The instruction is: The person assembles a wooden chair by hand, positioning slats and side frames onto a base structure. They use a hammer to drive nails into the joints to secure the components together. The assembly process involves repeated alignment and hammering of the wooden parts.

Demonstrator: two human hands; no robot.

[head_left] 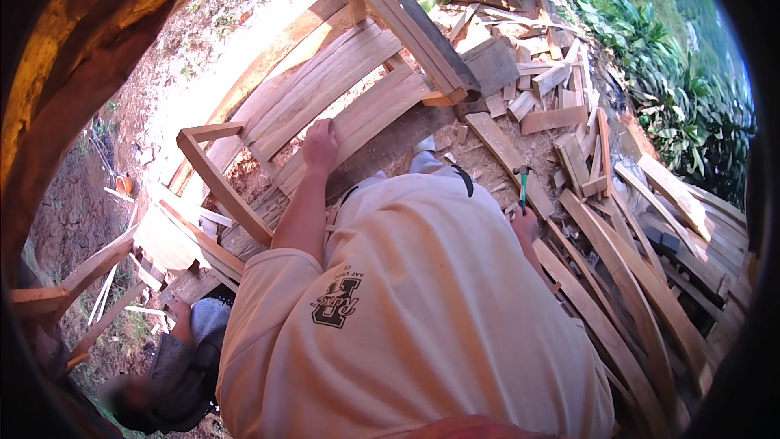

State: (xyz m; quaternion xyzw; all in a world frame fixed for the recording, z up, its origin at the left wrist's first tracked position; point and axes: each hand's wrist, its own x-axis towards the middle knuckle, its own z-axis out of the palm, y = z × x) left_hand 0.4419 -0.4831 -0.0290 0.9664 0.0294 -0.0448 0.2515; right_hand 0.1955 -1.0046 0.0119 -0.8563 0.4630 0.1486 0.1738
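Gripping a pale, flat slat (370, 116) are curled left fingers (322, 136); right fingers (522, 216) wrap a green-handled hammer (524, 187).

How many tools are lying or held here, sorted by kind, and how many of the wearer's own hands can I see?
Hammer with a green handle, in the right hand: 1
Saw with a long dark blade: 1
Wearer's hands, the right one plus the left hand at the bench boards: 2
Total: 4, counting only what shows clearly
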